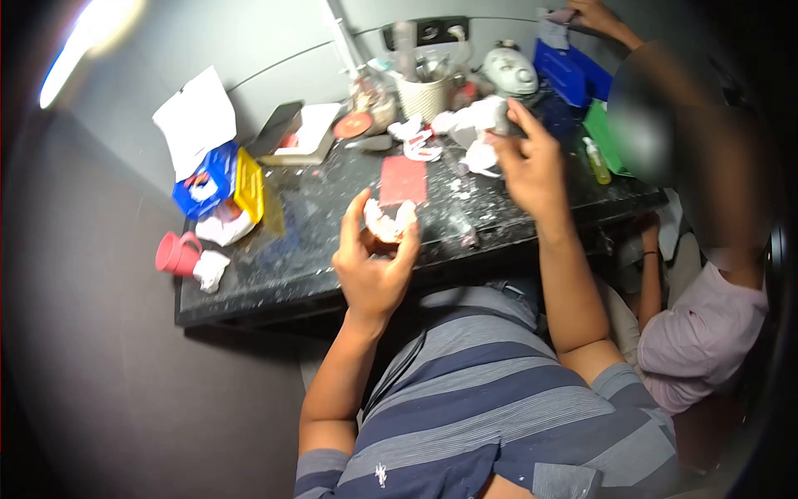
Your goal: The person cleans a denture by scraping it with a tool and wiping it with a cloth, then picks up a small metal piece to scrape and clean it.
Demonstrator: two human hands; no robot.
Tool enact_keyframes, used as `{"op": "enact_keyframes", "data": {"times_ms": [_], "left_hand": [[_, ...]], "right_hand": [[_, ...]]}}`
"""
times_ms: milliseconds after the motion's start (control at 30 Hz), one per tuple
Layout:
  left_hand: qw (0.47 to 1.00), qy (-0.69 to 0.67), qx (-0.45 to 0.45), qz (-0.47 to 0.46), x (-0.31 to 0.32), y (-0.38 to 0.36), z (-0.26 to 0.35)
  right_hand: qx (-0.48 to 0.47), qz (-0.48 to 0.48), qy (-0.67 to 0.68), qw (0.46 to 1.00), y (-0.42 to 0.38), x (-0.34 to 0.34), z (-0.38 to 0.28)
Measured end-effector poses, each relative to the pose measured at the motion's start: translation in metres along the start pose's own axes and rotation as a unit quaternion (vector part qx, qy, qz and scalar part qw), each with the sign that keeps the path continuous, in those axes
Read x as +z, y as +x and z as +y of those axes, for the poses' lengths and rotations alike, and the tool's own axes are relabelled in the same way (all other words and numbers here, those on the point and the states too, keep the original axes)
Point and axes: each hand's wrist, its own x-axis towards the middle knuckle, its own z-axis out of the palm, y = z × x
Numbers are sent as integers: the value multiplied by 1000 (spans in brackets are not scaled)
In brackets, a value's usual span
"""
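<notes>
My left hand point(371, 279) grips a U-shaped dental arch point(387, 223), whitish above and pinkish below, between thumb and fingers over the front of the black bench. A flat red sheet point(404, 180) lies just beyond it. Farther back, my right hand point(534, 162) is raised with its fingers curled around a small greyish piece point(500, 116); blur hides what it is. Behind that hand sit white lumps point(474, 118), possibly plaster casts. To their left rests a white and red arch-shaped piece point(422, 148).
The black bench point(299, 249) carries white crumbs. On its left are a pink mug point(178, 254), a blue and yellow container point(249, 185) and an open box point(312, 137). A woven tool cup point(424, 98), a respirator mask point(509, 71) and a small yellow bottle point(597, 162) stand behind. Another person point(706, 333) sits at right.
</notes>
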Motion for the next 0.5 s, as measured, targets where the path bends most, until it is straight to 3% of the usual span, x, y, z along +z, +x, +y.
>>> {"op": "enact_keyframes", "data": {"times_ms": [67,133,200,233,267,333,500], "left_hand": [[998,-56,10,-38,0,1,-3],[991,-116,-4,-63,4,2,-4],[985,-139,-1,-99,5,4,-5],[983,-145,15,-115,7,6,-3],[979,-151,31,-130,8,6,-1],[975,-147,38,-164,10,6,-2],[969,-162,39,-182,14,6,0]], "right_hand": [[-113,43,-270,955,-7,-5,-9],[-139,34,-275,951,-22,-8,-27],[-74,-120,-180,974,-30,-13,-30],[9,-188,-34,982,-37,-12,-34],[90,-250,117,957,-43,-11,-37],[183,-328,166,912,-43,-14,-42],[140,-280,213,926,-46,-15,-44]]}}
